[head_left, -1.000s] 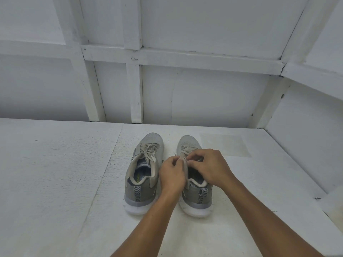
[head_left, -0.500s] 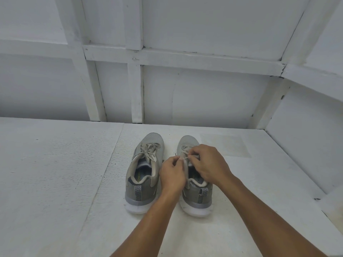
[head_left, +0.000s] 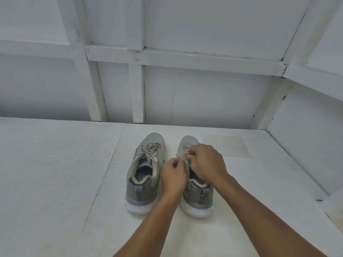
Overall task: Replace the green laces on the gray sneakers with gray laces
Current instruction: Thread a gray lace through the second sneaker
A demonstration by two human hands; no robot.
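Note:
Two gray sneakers stand side by side on the white surface, heels toward me. The left sneaker (head_left: 146, 175) has its pale gray lace (head_left: 151, 153) tied in a bow. Over the right sneaker (head_left: 197, 199), both my hands work at the tongue. My left hand (head_left: 173, 176) pinches the lace at the shoe's inner side. My right hand (head_left: 207, 163) has its fingers curled on the lace above the tongue. Most of the right shoe's lacing is hidden by my hands; a short stretch of lace (head_left: 184, 148) shows near the toe.
The white textured floor (head_left: 55, 182) runs to a white panelled wall (head_left: 204, 101) behind the shoes. A side wall (head_left: 306, 145) closes in on the right. A faint square patch (head_left: 228, 147) marks the floor right of the shoes.
My right hand has shifted slightly forward toward the toe of the right sneaker, while my left hand stays at the shoe's inner side. The shoes have not moved.

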